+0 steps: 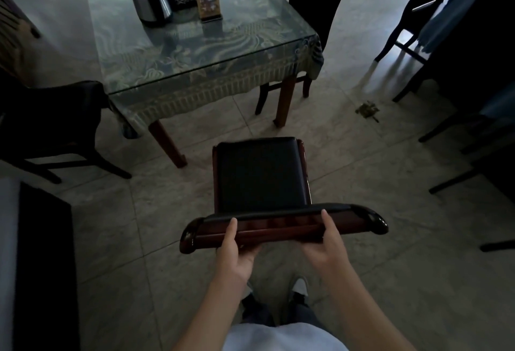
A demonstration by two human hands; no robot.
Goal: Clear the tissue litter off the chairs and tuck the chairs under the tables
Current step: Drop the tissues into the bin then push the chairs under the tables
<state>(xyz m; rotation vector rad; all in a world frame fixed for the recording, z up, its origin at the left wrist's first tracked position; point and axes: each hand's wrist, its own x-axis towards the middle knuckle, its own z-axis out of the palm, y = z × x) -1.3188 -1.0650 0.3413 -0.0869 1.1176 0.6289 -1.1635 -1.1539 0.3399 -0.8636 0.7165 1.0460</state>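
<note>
Behind the chair (262,175), both hands grip its top rail (281,228).

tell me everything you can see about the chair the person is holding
The chair stands upright on the tiled floor, out from the glass-topped table and facing it, not yet tucked under. Its seat looks like black padded leather, edged by glossy reddish-brown wood; no tissue shows on it. The curved top rail has rounded ends and a black padded front. The left hand and right hand each have a grip on that rail, thumbs on top.
</note>
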